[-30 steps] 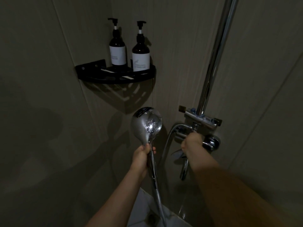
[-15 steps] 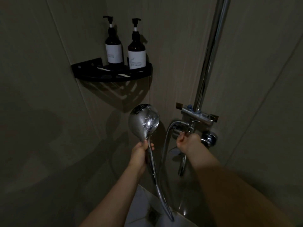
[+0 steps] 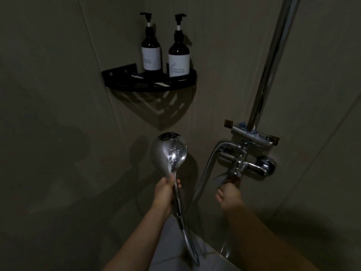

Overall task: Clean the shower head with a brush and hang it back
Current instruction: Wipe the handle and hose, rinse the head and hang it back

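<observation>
My left hand (image 3: 166, 189) is shut on the thin handle of the chrome shower head (image 3: 169, 151). The head stands upright in front of the wall corner, its wet rounded back toward me. Its metal hose (image 3: 188, 245) hangs down from the handle toward the floor. Just under the chrome mixer tap (image 3: 248, 163), my right hand (image 3: 227, 194) has its fingers curled around the tap lever (image 3: 224, 176). No brush is in view.
A black corner shelf (image 3: 150, 83) carries two dark pump bottles (image 3: 151, 53) above the shower head. A chrome riser pipe (image 3: 271, 61) climbs from the mixer on the right wall. A curved spout pipe (image 3: 207, 169) runs down beside the hose. Light floor tile (image 3: 172, 251) shows below.
My right hand has slid down from the mixer body to the lever beneath it. The left hand and shower head have stayed put, apart from camera shift.
</observation>
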The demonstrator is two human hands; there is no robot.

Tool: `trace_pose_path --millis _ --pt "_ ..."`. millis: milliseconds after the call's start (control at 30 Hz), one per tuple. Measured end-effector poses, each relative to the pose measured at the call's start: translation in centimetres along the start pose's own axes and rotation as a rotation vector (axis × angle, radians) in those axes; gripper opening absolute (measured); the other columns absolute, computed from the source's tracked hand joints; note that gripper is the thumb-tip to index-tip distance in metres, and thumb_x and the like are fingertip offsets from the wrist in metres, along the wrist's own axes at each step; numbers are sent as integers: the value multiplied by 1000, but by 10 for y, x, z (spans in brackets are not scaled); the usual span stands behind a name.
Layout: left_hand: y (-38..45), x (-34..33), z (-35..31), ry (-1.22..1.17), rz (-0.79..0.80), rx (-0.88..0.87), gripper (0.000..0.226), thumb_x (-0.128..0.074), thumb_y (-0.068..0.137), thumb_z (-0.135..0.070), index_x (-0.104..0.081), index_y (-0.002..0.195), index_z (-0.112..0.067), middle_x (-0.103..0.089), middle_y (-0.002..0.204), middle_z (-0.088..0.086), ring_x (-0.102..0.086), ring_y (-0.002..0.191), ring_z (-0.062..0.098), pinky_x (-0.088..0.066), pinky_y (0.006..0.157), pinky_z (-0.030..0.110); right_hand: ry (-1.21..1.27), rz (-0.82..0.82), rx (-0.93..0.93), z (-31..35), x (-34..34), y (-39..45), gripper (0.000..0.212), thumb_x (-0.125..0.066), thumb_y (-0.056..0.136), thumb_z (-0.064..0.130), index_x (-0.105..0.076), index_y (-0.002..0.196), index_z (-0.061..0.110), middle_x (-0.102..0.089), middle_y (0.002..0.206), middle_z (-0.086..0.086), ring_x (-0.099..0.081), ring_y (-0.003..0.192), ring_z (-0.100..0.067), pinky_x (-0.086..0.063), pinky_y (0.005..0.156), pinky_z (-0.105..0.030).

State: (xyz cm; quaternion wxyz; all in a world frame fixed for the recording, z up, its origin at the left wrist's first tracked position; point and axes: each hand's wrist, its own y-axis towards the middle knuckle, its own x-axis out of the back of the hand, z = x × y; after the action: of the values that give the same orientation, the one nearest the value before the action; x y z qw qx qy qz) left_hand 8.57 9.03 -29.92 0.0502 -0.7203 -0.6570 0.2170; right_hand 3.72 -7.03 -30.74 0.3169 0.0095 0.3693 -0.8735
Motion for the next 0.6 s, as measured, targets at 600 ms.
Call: trace_pose_path --millis 600 --pt "24 86 32 366 -234 99 15 -52 86 -5 -37 85 -9 -45 73 11 -52 72 27 -45 69 38 11 -2 82 -15 -24 10 22 -46 95 7 -54 116 2 -47 75 0 -49 66 -11 -40 105 -38"
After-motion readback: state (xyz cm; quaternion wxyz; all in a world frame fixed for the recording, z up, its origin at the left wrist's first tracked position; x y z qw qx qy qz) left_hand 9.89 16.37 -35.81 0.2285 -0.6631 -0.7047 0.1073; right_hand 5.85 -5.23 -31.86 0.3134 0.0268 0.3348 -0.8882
